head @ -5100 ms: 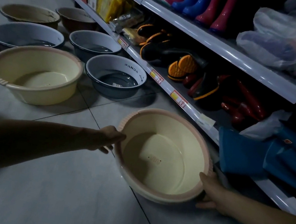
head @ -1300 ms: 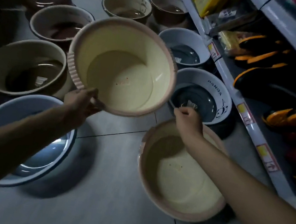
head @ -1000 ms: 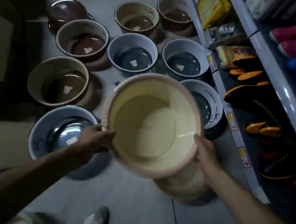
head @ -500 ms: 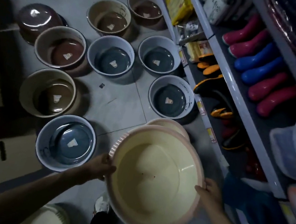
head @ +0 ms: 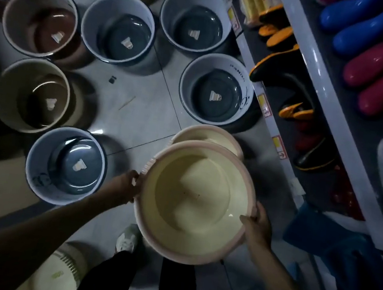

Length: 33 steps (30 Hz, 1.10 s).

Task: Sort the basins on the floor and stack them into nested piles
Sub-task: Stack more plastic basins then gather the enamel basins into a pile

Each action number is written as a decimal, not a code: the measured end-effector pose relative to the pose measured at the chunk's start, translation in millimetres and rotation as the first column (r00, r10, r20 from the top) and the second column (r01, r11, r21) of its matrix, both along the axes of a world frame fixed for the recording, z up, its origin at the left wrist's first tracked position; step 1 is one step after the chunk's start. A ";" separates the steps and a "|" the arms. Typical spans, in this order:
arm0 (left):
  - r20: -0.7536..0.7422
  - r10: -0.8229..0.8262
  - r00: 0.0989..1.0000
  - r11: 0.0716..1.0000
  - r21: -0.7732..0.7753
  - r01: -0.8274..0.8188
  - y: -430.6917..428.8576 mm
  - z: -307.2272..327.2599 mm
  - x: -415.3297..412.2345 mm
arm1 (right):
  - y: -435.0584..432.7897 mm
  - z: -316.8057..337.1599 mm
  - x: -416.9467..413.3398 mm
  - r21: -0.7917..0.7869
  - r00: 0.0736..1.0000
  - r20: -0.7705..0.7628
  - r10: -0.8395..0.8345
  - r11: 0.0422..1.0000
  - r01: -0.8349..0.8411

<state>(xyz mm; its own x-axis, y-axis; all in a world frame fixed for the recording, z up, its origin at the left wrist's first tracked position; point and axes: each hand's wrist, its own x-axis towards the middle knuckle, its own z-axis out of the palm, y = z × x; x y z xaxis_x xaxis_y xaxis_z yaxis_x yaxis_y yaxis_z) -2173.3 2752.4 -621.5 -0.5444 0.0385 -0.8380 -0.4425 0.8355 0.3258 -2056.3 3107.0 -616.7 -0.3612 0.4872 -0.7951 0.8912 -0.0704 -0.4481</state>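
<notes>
Head view: the tiled floor (head: 137, 101) fills the frame, with the shop shelf (head: 319, 90) running down its right edge. The largest basin in sight is the cream basin (head: 195, 203), held up off the floor near the shelf side, tilted a little and overlapping the second cream basin (head: 208, 136), which sits on the floor just behind it and shows only its far rim.

A second or so ago the left hand alone carried the cream basin while the right touched the rim of the one on the floor. Now both hands carry it and it hangs over its match. The pairing has been chosen, I judge, but the nesting is not yet done: the basin has still to go down squarely inside.

Toward the floor's far edge stand the unsorted ones: a panda-printed blue-grey basin (head: 216, 90) by the shelf, three more blue-grey, and several brown ones such as the brown basin (head: 31, 94) on the left.

The left hand (head: 126, 184) grips the rim beside the ribbed handle, fingers curled. The right hand (head: 256, 226) pinches the opposite rim, thumb hooked inside and the other fingers hidden beneath. A shoe (head: 128, 239) shows below.
</notes>
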 end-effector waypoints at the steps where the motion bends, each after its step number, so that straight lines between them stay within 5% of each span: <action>1: -0.001 0.031 1.000 1.000 0.000 -0.031 4.3 -10.5 -1.4 | 6.4 -12.6 -3.1 -0.012 0.999 0.011 0.048 0.999 -0.048; 5: -0.041 0.090 0.995 0.995 -0.036 -0.092 18.1 -55.3 -17.8 | 17.7 -53.4 -18.3 0.049 0.986 0.011 0.168 0.985 -0.168; 13: -0.031 0.138 0.990 0.989 -0.043 -0.139 42.0 -154.6 -61.5 | 21.3 -151.8 -65.7 0.282 0.997 0.049 0.052 0.957 -0.064; 21: -0.140 -0.061 0.988 0.973 -0.231 0.028 56.4 -221.6 -56.3 | 14.6 -230.3 -71.5 0.421 0.986 0.115 0.120 0.893 -0.158; 25: -0.140 -0.088 0.986 0.984 -0.166 0.064 63.5 -242.5 -55.6 | 17.7 -251.4 -71.7 0.427 0.983 0.149 0.112 0.889 -0.166; 29: 0.001 0.150 0.989 0.987 -0.054 -0.150 67.5 -255.9 -64.0 | 21.9 -268.5 -70.4 0.201 0.982 0.186 -0.033 0.980 -0.005; 33: 0.210 0.483 0.850 0.867 0.026 -0.498 67.1 -250.8 -72.5 | 22.7 -282.5 -62.8 0.028 0.946 0.265 -0.186 0.982 0.185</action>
<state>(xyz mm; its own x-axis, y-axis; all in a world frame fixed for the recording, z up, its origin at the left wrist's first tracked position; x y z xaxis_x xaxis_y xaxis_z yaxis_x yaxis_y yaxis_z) -2245.7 2819.5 -872.3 -0.3396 -0.1233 -0.9324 -0.8478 0.4695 0.2467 -2119.1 3129.7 -899.2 -0.0401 0.5277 -0.8485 0.9492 -0.2450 -0.1973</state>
